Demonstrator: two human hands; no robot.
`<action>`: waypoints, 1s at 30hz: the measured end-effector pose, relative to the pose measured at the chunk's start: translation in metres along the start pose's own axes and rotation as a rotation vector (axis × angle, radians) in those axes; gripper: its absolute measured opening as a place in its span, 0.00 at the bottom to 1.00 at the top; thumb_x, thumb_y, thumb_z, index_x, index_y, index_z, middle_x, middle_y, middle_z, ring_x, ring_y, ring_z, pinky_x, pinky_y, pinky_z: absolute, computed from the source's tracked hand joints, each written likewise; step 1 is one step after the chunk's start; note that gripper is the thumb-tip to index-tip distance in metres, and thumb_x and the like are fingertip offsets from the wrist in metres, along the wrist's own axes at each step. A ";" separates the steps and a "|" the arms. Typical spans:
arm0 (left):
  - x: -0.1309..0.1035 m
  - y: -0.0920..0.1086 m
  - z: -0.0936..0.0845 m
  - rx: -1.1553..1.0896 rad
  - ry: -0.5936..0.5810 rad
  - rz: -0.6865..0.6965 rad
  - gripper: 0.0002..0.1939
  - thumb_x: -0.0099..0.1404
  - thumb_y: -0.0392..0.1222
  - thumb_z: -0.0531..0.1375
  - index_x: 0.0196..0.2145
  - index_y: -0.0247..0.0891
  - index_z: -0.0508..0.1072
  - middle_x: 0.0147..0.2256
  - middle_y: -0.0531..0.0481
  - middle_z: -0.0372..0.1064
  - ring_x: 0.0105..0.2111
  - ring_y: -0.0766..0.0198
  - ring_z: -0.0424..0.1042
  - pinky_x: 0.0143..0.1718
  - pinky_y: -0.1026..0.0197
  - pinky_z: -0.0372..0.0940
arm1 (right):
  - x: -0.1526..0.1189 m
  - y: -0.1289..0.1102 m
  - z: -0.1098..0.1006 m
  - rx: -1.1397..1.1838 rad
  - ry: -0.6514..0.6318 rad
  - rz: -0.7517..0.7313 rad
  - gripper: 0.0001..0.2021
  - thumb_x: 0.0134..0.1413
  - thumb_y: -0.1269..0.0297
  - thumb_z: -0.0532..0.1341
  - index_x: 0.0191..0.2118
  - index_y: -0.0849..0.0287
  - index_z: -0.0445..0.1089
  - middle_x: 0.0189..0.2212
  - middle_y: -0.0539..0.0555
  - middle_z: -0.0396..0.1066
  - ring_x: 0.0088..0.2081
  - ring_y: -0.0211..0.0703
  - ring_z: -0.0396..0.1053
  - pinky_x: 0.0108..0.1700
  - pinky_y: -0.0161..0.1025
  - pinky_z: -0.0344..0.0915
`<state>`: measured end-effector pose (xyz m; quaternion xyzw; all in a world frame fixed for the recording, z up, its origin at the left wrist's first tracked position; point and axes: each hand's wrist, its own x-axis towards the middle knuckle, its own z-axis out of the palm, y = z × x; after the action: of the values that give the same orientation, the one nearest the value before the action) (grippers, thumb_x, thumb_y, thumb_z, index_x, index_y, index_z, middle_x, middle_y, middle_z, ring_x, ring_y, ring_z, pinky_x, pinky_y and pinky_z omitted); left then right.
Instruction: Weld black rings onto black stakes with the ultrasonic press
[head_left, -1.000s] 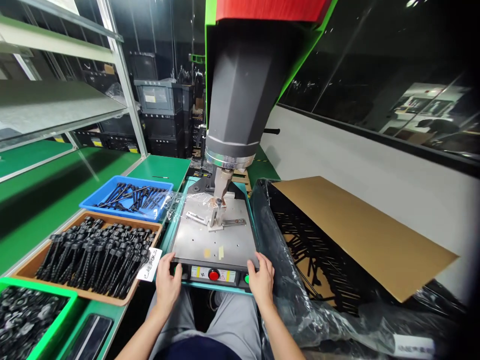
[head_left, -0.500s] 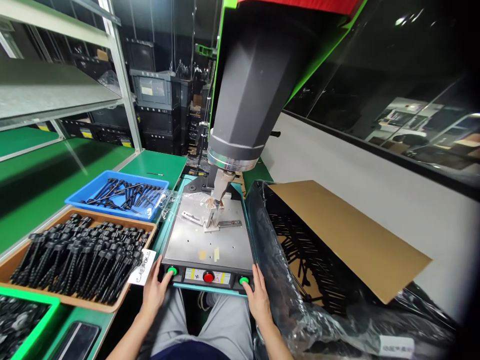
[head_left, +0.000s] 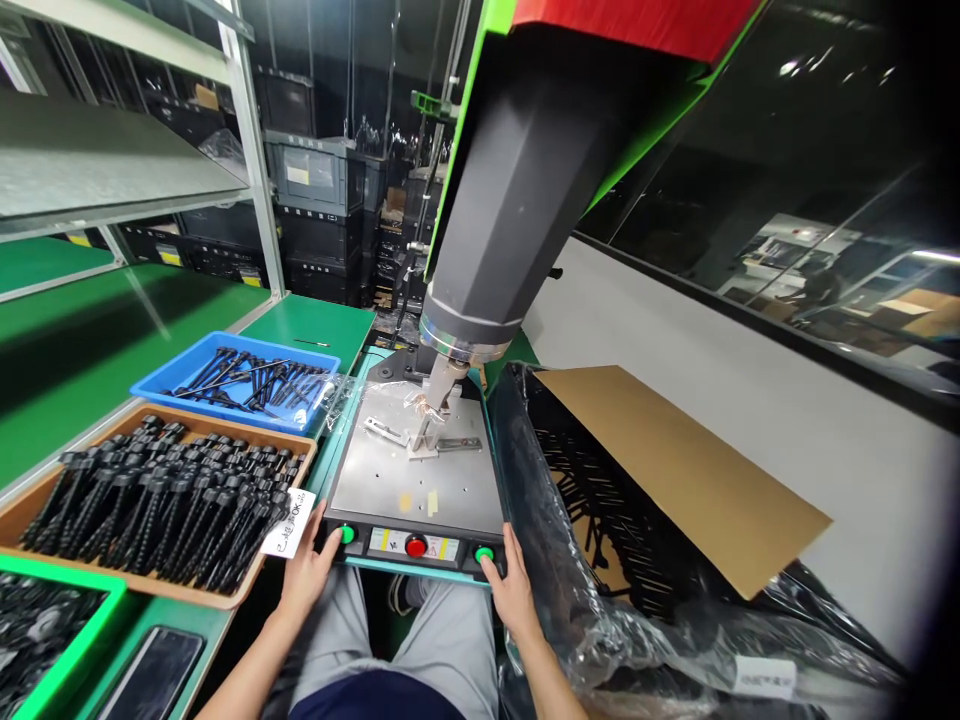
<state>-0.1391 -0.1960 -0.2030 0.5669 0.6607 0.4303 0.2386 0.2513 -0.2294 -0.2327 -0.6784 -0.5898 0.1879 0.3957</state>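
Note:
My left hand (head_left: pixel 311 577) lies at the left front corner of the machine base, its thumb at the left green button (head_left: pixel 346 535) and its fingers stretched along the side. At the opposite corner, my right hand (head_left: pixel 513 590) has its thumb on the right green button (head_left: pixel 484 554), fingers extended along the edge. A red button (head_left: pixel 415 545) sits between them. Above the metal plate (head_left: pixel 397 490), the tall grey press head (head_left: pixel 499 210) points its metal horn (head_left: pixel 444 383) down at a small upright fixture (head_left: pixel 425 435). Whatever part is in the fixture is too small to make out.
Left stand a blue tray (head_left: pixel 225 345) and a brown tray (head_left: pixel 247 592) of black ribbed stems, a green-rimmed bin (head_left: pixel 112 600) and a phone (head_left: pixel 154 672). On the right, a plastic-lined box (head_left: pixel 540 560) of black parts lies partly under cardboard (head_left: pixel 682 465).
The press head and horn have come down closer to the fixture. Both hands stay at the two green buttons. The view has shifted slightly.

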 end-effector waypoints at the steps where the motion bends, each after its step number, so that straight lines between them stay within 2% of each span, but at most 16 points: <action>1: -0.002 0.007 0.000 -0.015 0.046 0.015 0.28 0.65 0.51 0.56 0.61 0.42 0.64 0.60 0.42 0.62 0.62 0.52 0.58 0.64 0.46 0.53 | 0.000 0.000 0.000 0.001 0.000 -0.003 0.36 0.60 0.49 0.56 0.69 0.55 0.45 0.68 0.58 0.46 0.67 0.54 0.46 0.66 0.54 0.48; 4: -0.003 0.039 0.004 -0.113 0.128 0.121 0.22 0.64 0.47 0.58 0.54 0.41 0.71 0.57 0.41 0.64 0.59 0.51 0.62 0.62 0.46 0.56 | 0.000 0.000 0.000 0.003 -0.006 -0.006 0.37 0.60 0.48 0.56 0.69 0.56 0.45 0.68 0.59 0.46 0.68 0.53 0.46 0.66 0.54 0.48; 6: 0.002 0.065 0.013 -0.257 0.038 0.171 0.16 0.62 0.46 0.59 0.47 0.40 0.75 0.54 0.40 0.68 0.55 0.51 0.66 0.60 0.45 0.58 | -0.001 -0.001 0.000 0.004 -0.006 -0.002 0.37 0.59 0.48 0.56 0.69 0.57 0.45 0.68 0.60 0.47 0.68 0.53 0.45 0.66 0.54 0.47; 8: 0.015 0.092 0.027 -0.492 -0.134 0.082 0.12 0.61 0.46 0.60 0.40 0.39 0.78 0.52 0.40 0.69 0.52 0.52 0.69 0.56 0.46 0.62 | -0.001 -0.003 -0.001 0.001 -0.005 0.003 0.38 0.59 0.48 0.56 0.69 0.59 0.45 0.68 0.60 0.47 0.68 0.53 0.45 0.66 0.54 0.47; 10: 0.034 0.116 0.043 -0.783 -0.277 -0.116 0.14 0.58 0.45 0.63 0.40 0.37 0.77 0.49 0.39 0.72 0.49 0.52 0.71 0.54 0.46 0.64 | -0.001 -0.004 -0.002 0.000 -0.009 0.007 0.38 0.59 0.47 0.56 0.69 0.59 0.46 0.67 0.61 0.47 0.68 0.53 0.46 0.66 0.55 0.47; 12: 0.055 0.134 0.058 -1.044 -0.339 -0.254 0.14 0.55 0.44 0.66 0.38 0.36 0.77 0.52 0.39 0.70 0.52 0.52 0.68 0.54 0.48 0.64 | -0.001 -0.004 -0.003 0.004 -0.017 0.010 0.38 0.58 0.47 0.56 0.69 0.58 0.46 0.67 0.61 0.48 0.67 0.54 0.46 0.66 0.55 0.47; 14: 0.077 0.147 0.069 -1.258 -0.318 -0.335 0.10 0.53 0.40 0.67 0.34 0.35 0.77 0.53 0.40 0.69 0.54 0.54 0.66 0.54 0.51 0.64 | 0.000 -0.005 -0.002 0.010 -0.012 0.014 0.38 0.58 0.47 0.56 0.69 0.58 0.47 0.67 0.61 0.49 0.67 0.54 0.47 0.66 0.55 0.48; 17: 0.103 0.157 0.075 -1.514 -0.214 -0.452 0.06 0.54 0.36 0.67 0.31 0.37 0.75 0.48 0.44 0.73 0.51 0.58 0.69 0.54 0.51 0.64 | -0.001 -0.006 0.000 0.014 0.010 0.017 0.38 0.58 0.46 0.55 0.68 0.58 0.48 0.67 0.60 0.49 0.67 0.54 0.47 0.66 0.56 0.48; 20: 0.116 0.159 0.075 -1.629 -0.167 -0.511 0.05 0.57 0.35 0.65 0.33 0.38 0.75 0.42 0.47 0.75 0.46 0.61 0.72 0.52 0.52 0.66 | -0.002 -0.008 0.001 0.022 0.009 0.023 0.37 0.58 0.46 0.55 0.68 0.57 0.48 0.67 0.60 0.49 0.67 0.54 0.48 0.66 0.56 0.48; 23: 0.116 0.162 0.073 -1.626 -0.230 -0.458 0.08 0.55 0.35 0.66 0.35 0.36 0.75 0.37 0.48 0.75 0.43 0.61 0.74 0.49 0.55 0.68 | 0.002 -0.012 -0.009 0.030 -0.016 0.041 0.36 0.57 0.46 0.55 0.67 0.55 0.51 0.65 0.59 0.54 0.65 0.53 0.53 0.64 0.54 0.54; 26: 0.112 0.165 0.069 -1.579 -0.328 -0.377 0.11 0.54 0.35 0.68 0.37 0.35 0.75 0.37 0.48 0.75 0.40 0.62 0.76 0.46 0.59 0.70 | 0.018 -0.022 -0.029 -0.005 -0.068 0.088 0.31 0.56 0.45 0.54 0.62 0.54 0.62 0.55 0.59 0.68 0.55 0.56 0.68 0.55 0.53 0.65; 28: 0.110 0.168 0.064 -1.538 -0.361 -0.348 0.12 0.55 0.36 0.68 0.39 0.35 0.76 0.39 0.47 0.75 0.37 0.65 0.76 0.43 0.62 0.71 | 0.035 -0.037 -0.041 -0.049 -0.030 0.088 0.29 0.55 0.45 0.55 0.56 0.58 0.70 0.47 0.62 0.73 0.46 0.56 0.73 0.50 0.53 0.68; 30: 0.110 0.171 0.059 -1.492 -0.367 -0.336 0.13 0.55 0.35 0.67 0.40 0.34 0.76 0.41 0.46 0.75 0.35 0.67 0.76 0.38 0.66 0.71 | 0.055 -0.060 -0.046 -0.061 0.066 0.034 0.26 0.56 0.46 0.55 0.50 0.61 0.73 0.45 0.64 0.74 0.42 0.55 0.74 0.50 0.52 0.69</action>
<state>-0.0255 -0.0753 -0.0710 0.2112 0.2242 0.6179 0.7234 0.2581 -0.1920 -0.1469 -0.7059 -0.5701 0.1541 0.3910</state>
